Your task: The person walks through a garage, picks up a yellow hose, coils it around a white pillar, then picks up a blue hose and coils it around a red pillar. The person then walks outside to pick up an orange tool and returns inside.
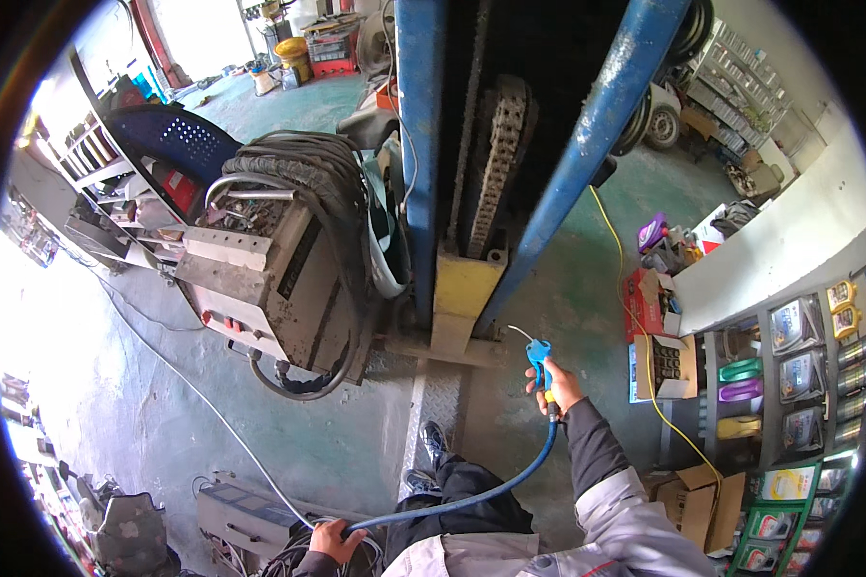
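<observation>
Hands do two jobs here. The right hand (560, 383) is wrapped tight around a blue air gun (540, 358), its thin metal tip pointing at the foot of the blue lift post (420, 144), near the yellow base block (464, 288). The blue hose (491, 490) runs down from the gun past the knees to the left hand (335, 540), which is closed around it low by the floor, likely to keep it from dragging. A dusty grey machine (269, 279) wrapped in black cables (308, 168) stands just left of the post.

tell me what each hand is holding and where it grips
Right hand holds the blue air blow gun by its handle; left hand grips the blue hose near its low end.
</observation>
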{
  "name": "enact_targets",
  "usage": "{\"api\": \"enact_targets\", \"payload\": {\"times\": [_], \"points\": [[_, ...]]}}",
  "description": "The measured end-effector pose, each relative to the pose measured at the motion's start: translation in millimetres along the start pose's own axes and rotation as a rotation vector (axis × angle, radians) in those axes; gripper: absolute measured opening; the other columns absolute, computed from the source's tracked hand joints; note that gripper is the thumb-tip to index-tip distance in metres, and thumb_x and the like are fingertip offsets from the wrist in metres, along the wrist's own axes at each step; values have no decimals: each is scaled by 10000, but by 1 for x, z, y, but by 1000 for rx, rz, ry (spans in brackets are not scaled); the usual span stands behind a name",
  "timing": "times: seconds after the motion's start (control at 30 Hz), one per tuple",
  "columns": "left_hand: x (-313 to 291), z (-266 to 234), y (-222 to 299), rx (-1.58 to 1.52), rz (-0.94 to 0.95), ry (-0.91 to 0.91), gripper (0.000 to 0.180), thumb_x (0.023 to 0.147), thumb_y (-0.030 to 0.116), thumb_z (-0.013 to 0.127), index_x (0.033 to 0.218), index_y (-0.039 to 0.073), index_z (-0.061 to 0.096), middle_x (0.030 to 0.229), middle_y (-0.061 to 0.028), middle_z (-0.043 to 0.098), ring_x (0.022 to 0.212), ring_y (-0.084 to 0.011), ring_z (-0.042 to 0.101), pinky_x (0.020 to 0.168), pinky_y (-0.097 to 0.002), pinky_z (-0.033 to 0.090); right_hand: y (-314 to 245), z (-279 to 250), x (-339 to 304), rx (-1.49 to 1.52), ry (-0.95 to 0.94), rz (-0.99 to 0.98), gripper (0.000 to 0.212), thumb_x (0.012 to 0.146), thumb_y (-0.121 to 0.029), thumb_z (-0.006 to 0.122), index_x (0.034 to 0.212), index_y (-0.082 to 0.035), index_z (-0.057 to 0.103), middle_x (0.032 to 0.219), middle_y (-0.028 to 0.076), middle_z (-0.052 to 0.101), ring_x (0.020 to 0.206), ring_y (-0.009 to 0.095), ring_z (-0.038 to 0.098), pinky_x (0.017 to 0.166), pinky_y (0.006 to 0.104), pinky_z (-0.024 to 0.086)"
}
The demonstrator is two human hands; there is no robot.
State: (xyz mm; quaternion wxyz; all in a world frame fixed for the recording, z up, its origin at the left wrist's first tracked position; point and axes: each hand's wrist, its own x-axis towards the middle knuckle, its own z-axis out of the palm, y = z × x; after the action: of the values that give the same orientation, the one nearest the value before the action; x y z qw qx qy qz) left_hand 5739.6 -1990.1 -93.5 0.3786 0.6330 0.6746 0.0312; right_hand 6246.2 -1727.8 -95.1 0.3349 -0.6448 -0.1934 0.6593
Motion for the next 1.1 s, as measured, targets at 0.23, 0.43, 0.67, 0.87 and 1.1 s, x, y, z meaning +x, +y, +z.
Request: {"api": "enact_targets", "payload": {"times": [0.23,0.43,0.67,0.87,1.1], "points": [[-12,35,30,-29,62,5,485,817,486,719,734,14,639,657,-177,622,669,-395,632,659,-462,481,-22,-27,-27,-84,-220,-136,559,1040,-509,389,1082,-13,643,805,142,687,397,156,550,344,301,435],[-20,58,73,33,39,123,493,809,457,748,675,11,584,593,-203,569,604,-417,612,560,-479,463,-16,-94,24,-126,-116,-55,508,1019,-515,440,1186,-49,554,981,224,727,385,182,548,339,312,435],[-27,141,189,135,23,-39,516,815,461,762,594,49,542,533,-160,542,507,-363,599,475,-441,453,84,-265,108,502,147,159,369,1005,-423,536,1179,-118,421,1055,288,670,558,243,587,443,358,459],[-9,230,292,-13,175,-447,492,811,497,752,962,31,700,818,-168,693,761,-341,693,676,-406,554,155,-515,93,582,222,220,414,1037,-490,444,1267,-162,342,1060,279,650,424,219,452,406,352,361],[35,262,289,390,143,-477,481,795,494,748,952,42,693,829,-137,693,852,-347,675,815,-448,514,243,-728,6,294,669,552,412,1001,-534,466,998,-124,514,785,146,669,354,174,409,340,327,325]]}}
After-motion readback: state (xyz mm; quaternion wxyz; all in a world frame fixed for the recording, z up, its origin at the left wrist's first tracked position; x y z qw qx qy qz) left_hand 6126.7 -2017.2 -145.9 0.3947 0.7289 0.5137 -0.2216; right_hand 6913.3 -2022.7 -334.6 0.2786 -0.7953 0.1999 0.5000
